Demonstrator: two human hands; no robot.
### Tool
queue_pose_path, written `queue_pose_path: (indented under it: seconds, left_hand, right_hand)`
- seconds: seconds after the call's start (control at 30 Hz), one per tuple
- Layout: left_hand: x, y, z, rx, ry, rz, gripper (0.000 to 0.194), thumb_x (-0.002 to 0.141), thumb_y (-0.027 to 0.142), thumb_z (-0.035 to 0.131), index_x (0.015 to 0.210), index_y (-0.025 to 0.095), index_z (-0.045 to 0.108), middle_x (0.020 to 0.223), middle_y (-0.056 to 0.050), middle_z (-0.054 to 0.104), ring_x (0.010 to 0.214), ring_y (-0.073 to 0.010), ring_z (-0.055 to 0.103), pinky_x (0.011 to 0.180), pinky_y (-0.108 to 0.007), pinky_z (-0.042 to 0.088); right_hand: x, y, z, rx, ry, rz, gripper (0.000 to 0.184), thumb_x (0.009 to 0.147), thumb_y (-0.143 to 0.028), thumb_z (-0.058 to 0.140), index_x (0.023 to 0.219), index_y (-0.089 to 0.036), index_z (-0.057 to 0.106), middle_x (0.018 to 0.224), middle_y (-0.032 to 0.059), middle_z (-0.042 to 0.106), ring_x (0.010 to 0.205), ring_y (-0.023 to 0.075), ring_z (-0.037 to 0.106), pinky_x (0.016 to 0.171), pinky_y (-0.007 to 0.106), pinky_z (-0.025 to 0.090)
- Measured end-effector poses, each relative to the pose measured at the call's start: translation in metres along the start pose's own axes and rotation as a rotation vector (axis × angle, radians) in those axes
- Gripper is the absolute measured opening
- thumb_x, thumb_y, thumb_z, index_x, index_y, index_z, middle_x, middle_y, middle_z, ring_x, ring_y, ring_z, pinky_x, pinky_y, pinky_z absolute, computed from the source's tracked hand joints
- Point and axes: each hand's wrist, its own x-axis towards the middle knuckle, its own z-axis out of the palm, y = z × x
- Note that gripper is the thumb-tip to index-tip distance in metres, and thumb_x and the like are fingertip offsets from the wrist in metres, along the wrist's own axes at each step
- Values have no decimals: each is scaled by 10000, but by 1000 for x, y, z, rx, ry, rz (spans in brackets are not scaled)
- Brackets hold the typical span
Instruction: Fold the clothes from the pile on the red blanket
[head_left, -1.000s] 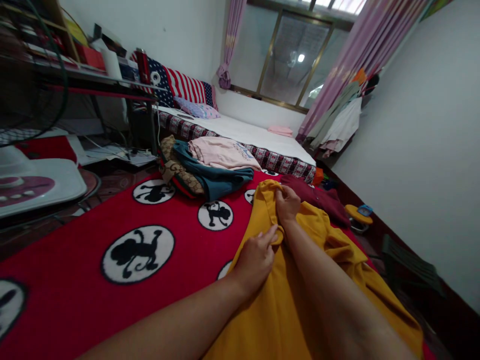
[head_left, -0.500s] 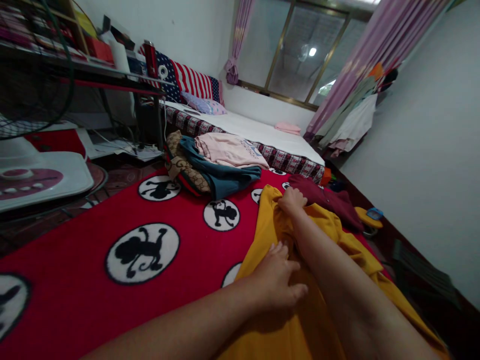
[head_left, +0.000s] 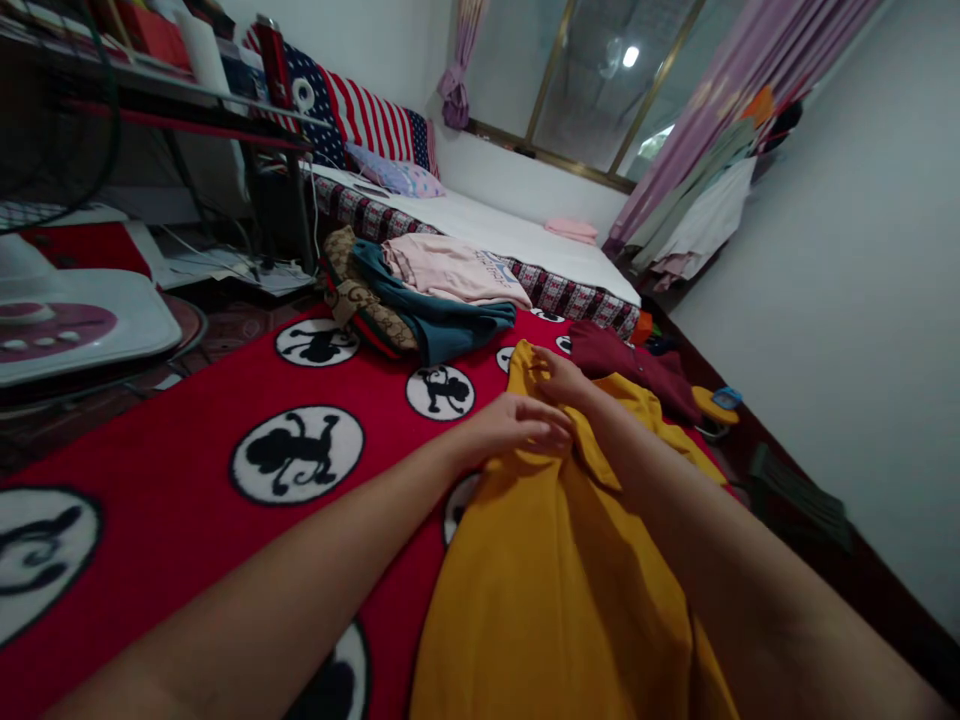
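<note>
At the far left, a white base with a pink panel [head_left: 142, 320] stands beside the bed cover, near a desk [head_left: 202, 95] that carries a red flask [head_left: 275, 65]. The red cover [head_left: 172, 480], printed with black monkeys in white circles, spreads across the left and middle. At its far edge lie a brown patterned bundle [head_left: 375, 315], a teal garment [head_left: 457, 335] and a pink shirt [head_left: 450, 270], the shirt resting partly on the teal one. Beyond them is a narrow bed [head_left: 480, 215] with a white top.

Right of the middle, the yellow garment [head_left: 555, 560] lies lengthwise from near to far on the cover, fairly smooth on its near part and bunched at the far end. The left hand [head_left: 517, 425] reaches over it from the left, loosely half open, fingers bent and touching the cloth just beside the right wrist; whether it pinches any cloth, I cannot tell. The right hand [head_left: 559, 378] is farther off, fingers curled and slightly parted at the garment's far end; they touch the fabric there, but how firmly they hold it is unclear.

Farther right, a dark red garment [head_left: 637, 370] lies just beyond the yellow one, and a yellow stool [head_left: 712, 404] stands past the cover.

The step in hand looks like arranging the yellow garment's far end. The next move seems to call for a sure grip on that edge with both hands, keeping the near part flat.
</note>
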Motion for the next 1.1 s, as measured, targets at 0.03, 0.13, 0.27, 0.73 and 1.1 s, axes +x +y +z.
queue_pose_path:
  seconds: [0.03,0.13,0.27,0.73,1.1]
  left_hand:
    - [0,0,-9,-11,149,27,321,781,118,505,1064,84,651,1014,-116,704,869,-162,672,770,-278,536]
    - [0,-6,-37,119,531,91,337,713,29,433,965,77,651,945,-117,700,777,-134,657,629,-217,524]
    - [2,-22,-56,325,577,111,352,687,1,424,919,92,674,874,-84,709,684,-114,639,590,-209,522]
    - [-3,-34,-43,970,537,226,346,764,19,484,961,148,737,980,-71,699,822,-156,646,826,-265,517]
    - [-6,-27,-25,1007,569,232,252,875,153,488,994,144,710,1000,-81,669,937,-188,620,910,-314,484]
  right_hand:
    - [-17,0,-3,39,67,-47,669,662,4,509,1313,-154,524,1241,84,637,1074,189,614,905,284,478]
    - [-79,-2,-12,160,247,-262,519,663,11,433,1101,-163,650,1151,82,661,1098,197,600,977,343,450]
    - [-164,-10,-22,185,41,-536,463,738,5,419,1056,-220,669,1176,69,637,1102,182,596,944,353,477]
    - [-280,-45,-16,74,-50,-782,444,865,-70,454,1223,-309,565,1350,37,567,1290,157,477,1120,445,277]
    - [-300,-32,-31,205,-147,-682,399,861,-138,451,1228,-255,558,1213,55,669,1217,158,557,1056,350,379]
